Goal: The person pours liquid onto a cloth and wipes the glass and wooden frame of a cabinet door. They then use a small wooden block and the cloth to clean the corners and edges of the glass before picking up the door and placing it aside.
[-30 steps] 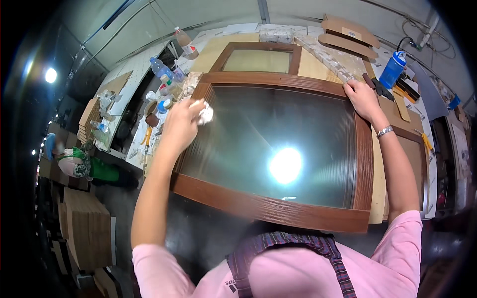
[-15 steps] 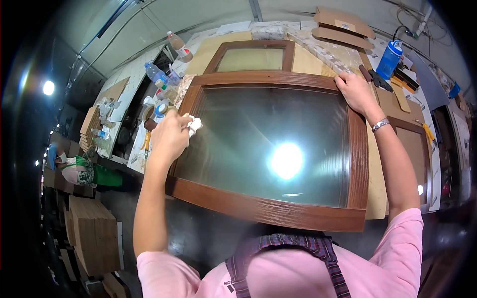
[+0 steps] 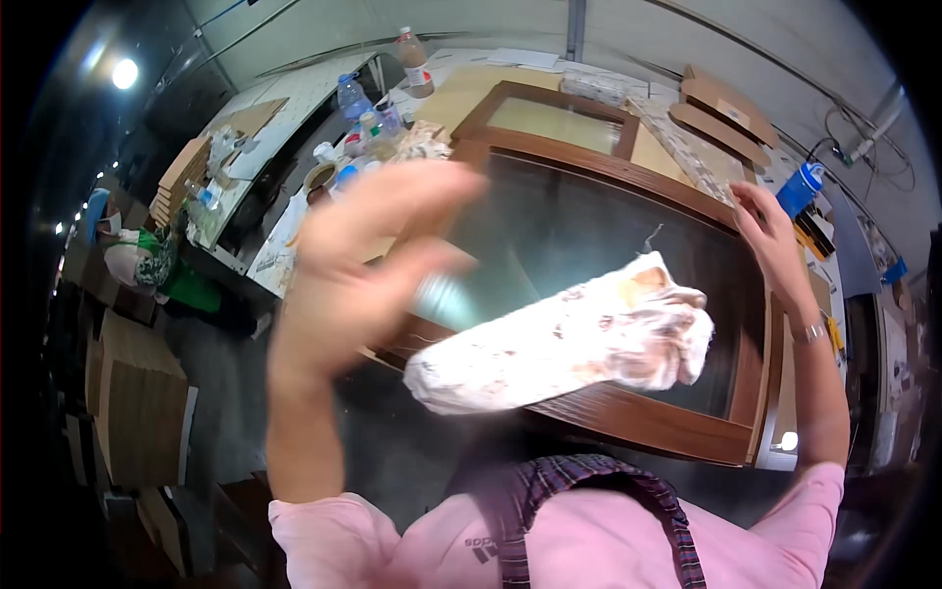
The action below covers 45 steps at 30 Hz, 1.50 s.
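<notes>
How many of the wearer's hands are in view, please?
2: the left hand, open, left of the cloth; the right hand, at the far right corner of the large frame.

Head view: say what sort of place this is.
Likely a woodworking or finishing workshop: a large glazed wooden frame, a smaller glazed frame beyond it, and a brown-stained white cloth show it.

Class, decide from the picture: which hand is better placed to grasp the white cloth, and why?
Probably the left hand: though blurred, it looks open, thumb and fingers apart, and appears nearer the cloth. The right hand is at the frame's far right corner.
</notes>
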{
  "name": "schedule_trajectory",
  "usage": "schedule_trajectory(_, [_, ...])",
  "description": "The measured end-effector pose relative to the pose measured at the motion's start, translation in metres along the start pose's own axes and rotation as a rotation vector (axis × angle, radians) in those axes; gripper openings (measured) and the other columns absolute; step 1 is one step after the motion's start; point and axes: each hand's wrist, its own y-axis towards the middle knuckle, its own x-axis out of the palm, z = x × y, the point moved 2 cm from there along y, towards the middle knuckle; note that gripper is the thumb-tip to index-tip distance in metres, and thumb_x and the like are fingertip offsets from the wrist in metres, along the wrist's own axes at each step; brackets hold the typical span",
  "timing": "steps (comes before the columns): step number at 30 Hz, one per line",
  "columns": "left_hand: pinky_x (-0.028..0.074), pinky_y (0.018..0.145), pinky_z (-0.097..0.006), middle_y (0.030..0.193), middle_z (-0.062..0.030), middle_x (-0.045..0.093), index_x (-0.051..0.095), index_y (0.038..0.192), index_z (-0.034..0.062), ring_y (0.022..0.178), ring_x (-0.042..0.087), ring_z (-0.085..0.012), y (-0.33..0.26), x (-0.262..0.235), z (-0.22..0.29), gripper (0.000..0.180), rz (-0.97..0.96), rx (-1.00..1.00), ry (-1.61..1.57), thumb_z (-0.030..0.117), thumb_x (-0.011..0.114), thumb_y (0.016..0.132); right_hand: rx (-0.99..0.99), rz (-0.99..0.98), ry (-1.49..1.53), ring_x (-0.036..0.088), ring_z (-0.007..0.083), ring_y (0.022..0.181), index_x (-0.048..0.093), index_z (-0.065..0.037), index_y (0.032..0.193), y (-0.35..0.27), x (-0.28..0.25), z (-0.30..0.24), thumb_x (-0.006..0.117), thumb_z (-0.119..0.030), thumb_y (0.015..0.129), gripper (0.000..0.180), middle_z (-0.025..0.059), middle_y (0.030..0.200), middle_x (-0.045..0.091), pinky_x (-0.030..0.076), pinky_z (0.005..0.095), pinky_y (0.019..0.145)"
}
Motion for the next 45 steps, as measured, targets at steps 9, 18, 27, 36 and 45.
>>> schedule_trajectory(9, [0.052,0.067,-0.034,0.078,-0.0151,0.071,0.072,0.097,0.0022,0.072,0.069,-0.0246,-0.241,-0.031,-0.345,0.015,0.184,-0.915,0.341,0.009,0.068,0.084,-0.436,-0.472,-0.477,0.052,0.0374,0.116,0.064,-0.013,0.125,-0.074,0.117,-0.184,0.079,-0.04,0.075,0.058,0.019,0.141,0.048,0.038,0.0485,0.101])
schedule_trajectory(18, [0.053,0.076,-0.045,0.092,-0.0121,0.069,0.067,0.099,0.0081,0.089,0.067,-0.0325,-0.221,0.077,-0.308,0.016,-0.124,-0.663,0.367,0.012,0.067,0.084,0.35,0.303,0.337,0.059,0.0112,0.091,0.057,0.002,0.103,-0.073,0.112,-0.171,0.044,0.007,0.081,0.026,0.0094,0.109,0.06,0.048,0.0261,0.084])
schedule_trajectory(27, [0.052,0.078,-0.049,0.093,-0.013,0.068,0.063,0.101,0.0095,0.089,0.065,-0.0368,-0.233,0.112,-0.317,0.022,-0.16,-0.97,0.375,0.011,0.065,0.079,0.097,0.234,-0.264,0.052,0.0136,0.079,0.057,0.004,0.089,-0.113,0.071,-0.157,0.044,0.009,0.075,0.02,0.008,0.086,0.053,0.04,0.0221,0.069])
schedule_trajectory(36, [0.046,0.061,-0.023,0.08,-0.0018,0.063,0.071,0.096,0.0014,0.069,0.057,-0.0082,-0.13,-0.01,-0.172,0.016,0.597,-0.717,-0.121,-0.005,0.071,0.081,-0.136,-0.13,-0.439,0.059,0.0346,0.089,0.062,-0.007,0.083,-0.119,0.052,-0.129,0.067,0.0,0.061,0.024,0.0121,0.093,0.061,0.049,0.0414,0.073])
schedule_trajectory(45, [0.046,0.056,-0.043,0.073,-0.0114,0.057,0.066,0.084,0.0035,0.062,0.059,-0.033,-0.036,0.046,-0.058,0.009,0.003,-0.23,0.642,0.001,0.069,0.076,-0.373,-0.285,-0.322,0.056,0.0345,0.094,0.066,-0.006,0.089,-0.142,0.038,-0.116,0.081,-0.033,0.062,0.041,0.0141,0.102,0.059,0.047,0.0509,0.08])
